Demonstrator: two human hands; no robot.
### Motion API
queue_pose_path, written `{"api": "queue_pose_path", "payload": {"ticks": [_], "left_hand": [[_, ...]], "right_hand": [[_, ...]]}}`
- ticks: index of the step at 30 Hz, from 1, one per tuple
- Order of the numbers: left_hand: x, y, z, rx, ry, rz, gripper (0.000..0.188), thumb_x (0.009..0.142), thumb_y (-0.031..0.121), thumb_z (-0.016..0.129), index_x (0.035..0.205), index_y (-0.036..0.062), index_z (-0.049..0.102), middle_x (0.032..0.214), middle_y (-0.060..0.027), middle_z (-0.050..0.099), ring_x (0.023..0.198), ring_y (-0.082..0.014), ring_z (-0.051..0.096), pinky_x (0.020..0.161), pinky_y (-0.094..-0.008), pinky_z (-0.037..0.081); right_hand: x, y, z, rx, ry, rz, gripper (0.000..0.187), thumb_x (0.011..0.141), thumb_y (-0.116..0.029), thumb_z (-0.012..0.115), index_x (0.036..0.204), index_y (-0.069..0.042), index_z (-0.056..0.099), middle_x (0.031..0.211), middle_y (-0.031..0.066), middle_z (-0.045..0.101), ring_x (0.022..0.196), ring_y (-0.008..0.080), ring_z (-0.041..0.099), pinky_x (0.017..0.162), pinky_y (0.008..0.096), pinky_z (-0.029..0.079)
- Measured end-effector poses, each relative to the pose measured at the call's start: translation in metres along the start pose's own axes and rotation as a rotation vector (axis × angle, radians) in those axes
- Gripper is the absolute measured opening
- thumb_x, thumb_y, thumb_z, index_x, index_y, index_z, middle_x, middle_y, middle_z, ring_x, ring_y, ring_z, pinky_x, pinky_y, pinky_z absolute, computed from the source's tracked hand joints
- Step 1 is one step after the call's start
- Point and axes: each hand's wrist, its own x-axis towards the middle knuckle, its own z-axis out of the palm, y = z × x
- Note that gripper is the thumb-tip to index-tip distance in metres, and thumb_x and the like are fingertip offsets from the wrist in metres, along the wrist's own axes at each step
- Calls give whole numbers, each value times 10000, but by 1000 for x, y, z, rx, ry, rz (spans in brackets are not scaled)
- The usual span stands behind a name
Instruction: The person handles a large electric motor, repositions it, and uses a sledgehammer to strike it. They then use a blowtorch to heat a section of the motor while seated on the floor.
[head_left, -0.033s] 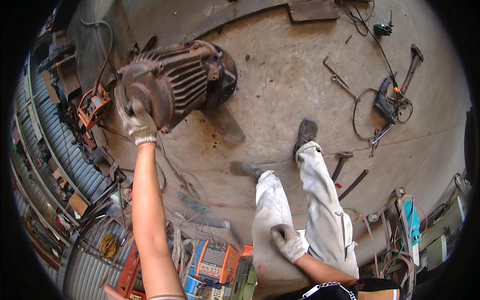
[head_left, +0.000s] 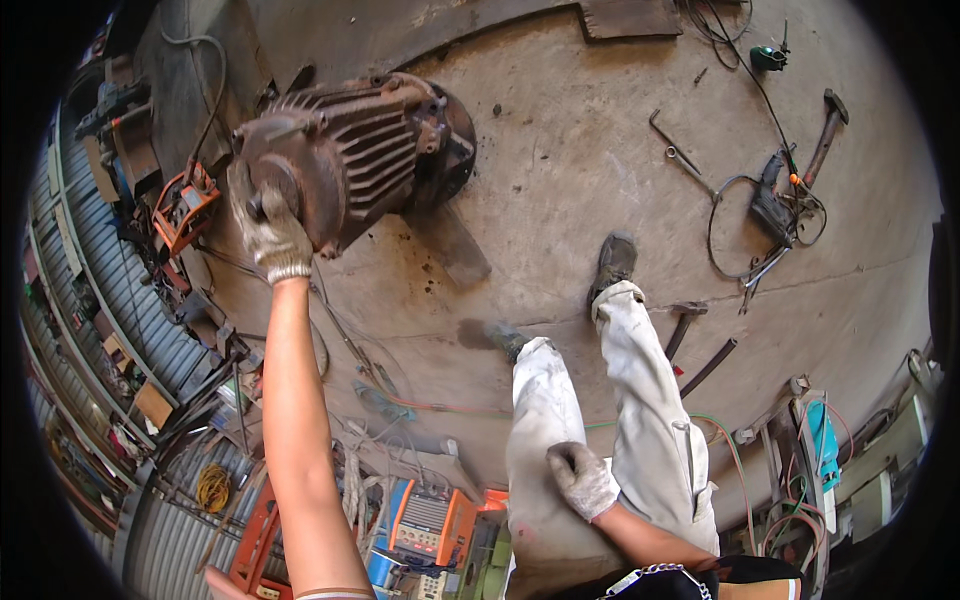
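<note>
A rusty electric motor (head_left: 370, 160) with a finned casing lies on its side on the floor at the upper left. My left hand (head_left: 268, 228), in a dirty white work glove, reaches out to its near end face. The fingers and thumb close around the short dark shaft stub (head_left: 256, 207) there. Under the motor's right side a flat plank (head_left: 450, 245) sticks out. My right hand (head_left: 580, 480), gloved too, rests on my thigh with its fingers curled in and nothing seen in them.
Right of my feet lie a hammer (head_left: 685, 325) and a dark bar (head_left: 710, 368). Farther off are a corded power tool (head_left: 772, 205), a long hammer (head_left: 830, 135) and a bent rod (head_left: 675, 145). An orange machine (head_left: 430, 520) stands near. Cluttered metal shelving (head_left: 80, 250) lines the left.
The motor and my left hand on it have shifted very slightly away from me. My right hand has moved a touch to the right on my thigh.
</note>
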Motion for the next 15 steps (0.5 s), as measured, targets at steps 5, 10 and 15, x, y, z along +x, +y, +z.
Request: {"api": "queue_pose_path", "payload": {"ticks": [5,10,15], "left_hand": [[-5,-10,-15,-13,-6,14,625,1076,489,423,1436,-13,513,1444,-180,574,1289,-312,583,1118,-412,420],[-172,1,-24,-348,358,-156,520,1097,331,441,1409,-81,506,1369,-220,596,1272,-339,583,1074,-426,497],[-424,87,-3,-951,182,-1065,772,1029,527,498,1497,-76,379,1547,-234,434,1415,-345,456,1208,-482,326]], "right_hand": [[3,25,0,-89,36,62,218,955,-198,679,1069,-15,707,978,184,731,926,302,724,837,396,562],[9,51,20,-167,75,5,197,974,-128,654,1106,13,688,926,139,724,821,186,698,778,328,563],[10,79,45,-145,68,-7,200,994,-114,621,1113,34,683,892,99,726,816,153,692,770,301,563]]}}
